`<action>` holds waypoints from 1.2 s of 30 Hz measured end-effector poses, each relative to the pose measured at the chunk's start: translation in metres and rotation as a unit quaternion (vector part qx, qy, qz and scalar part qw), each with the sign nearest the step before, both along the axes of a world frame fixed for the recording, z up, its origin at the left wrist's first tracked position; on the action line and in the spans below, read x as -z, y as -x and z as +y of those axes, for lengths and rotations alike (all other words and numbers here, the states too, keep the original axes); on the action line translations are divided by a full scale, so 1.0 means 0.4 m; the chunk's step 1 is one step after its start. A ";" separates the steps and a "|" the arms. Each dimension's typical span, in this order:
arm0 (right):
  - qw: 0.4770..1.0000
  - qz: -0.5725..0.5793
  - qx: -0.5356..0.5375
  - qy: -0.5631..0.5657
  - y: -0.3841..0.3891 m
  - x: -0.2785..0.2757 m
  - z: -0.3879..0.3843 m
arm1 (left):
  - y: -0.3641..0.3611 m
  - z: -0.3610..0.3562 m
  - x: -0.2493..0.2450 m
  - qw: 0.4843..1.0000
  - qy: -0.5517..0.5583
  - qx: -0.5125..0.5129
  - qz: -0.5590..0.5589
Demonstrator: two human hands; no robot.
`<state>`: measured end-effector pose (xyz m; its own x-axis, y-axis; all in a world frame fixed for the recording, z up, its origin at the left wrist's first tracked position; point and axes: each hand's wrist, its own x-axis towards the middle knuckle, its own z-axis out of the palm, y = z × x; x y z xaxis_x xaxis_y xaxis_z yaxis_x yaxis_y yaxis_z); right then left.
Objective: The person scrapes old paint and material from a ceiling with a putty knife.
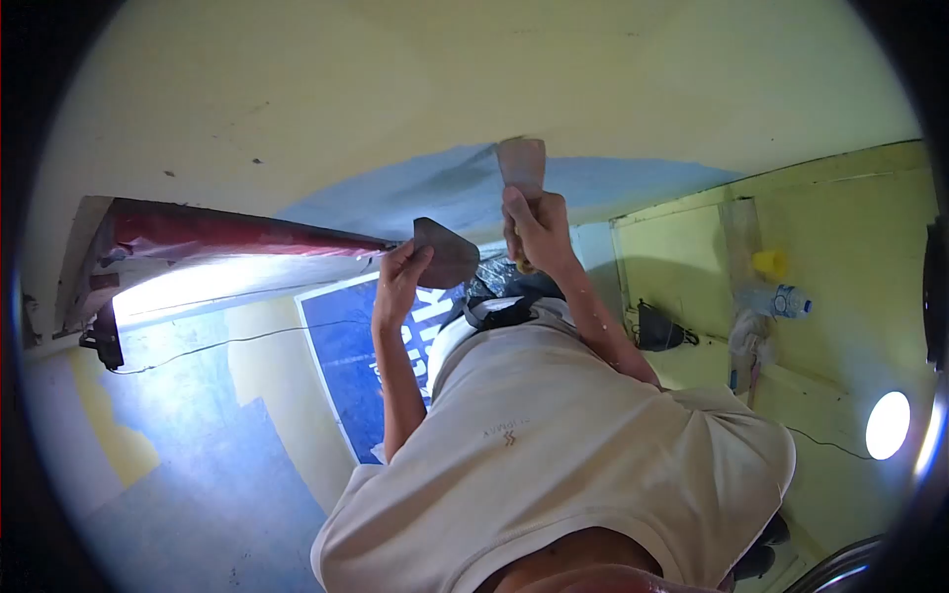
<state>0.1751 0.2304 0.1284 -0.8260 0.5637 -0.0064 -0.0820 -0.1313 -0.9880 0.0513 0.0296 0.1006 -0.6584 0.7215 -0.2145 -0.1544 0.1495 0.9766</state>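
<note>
My right hand (539, 229) is wrapped round the handle of a putty knife (521, 164). Its broad blade points up and appears to meet the yellow wall (474, 74) at the upper edge of a blue-grey patch (623, 183). Lower and to the left, my left hand (398, 282) pinches a dark, wide scraper blade (445, 255) by its edge. The two tools are apart. Whether either blade carries any filler cannot be made out.
A red-faced ledge (227, 233) with bright light beneath runs left of my left hand. A blue sign (346, 346) lies below it. To the right are a plastic bottle (779, 301), a yellow cup (770, 263), a dark bag (660, 327) and a round lamp (888, 425).
</note>
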 end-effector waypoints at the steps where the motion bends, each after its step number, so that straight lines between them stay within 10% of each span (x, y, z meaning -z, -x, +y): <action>1: 1.000 -0.001 -0.001 -0.005 -0.002 -0.005 -0.005 | 0.002 0.000 -0.003 0.999 0.022 0.009 0.030; 36: 1.000 0.007 0.022 0.012 0.000 0.019 0.012 | -0.007 -0.010 0.013 1.000 -0.011 -0.001 0.016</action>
<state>0.1749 0.2352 0.1208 -0.8003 0.5996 -0.0080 -0.1028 -0.1504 -0.9833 0.0540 0.0254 0.0956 -0.6662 0.7242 -0.1782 -0.1234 0.1286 0.9840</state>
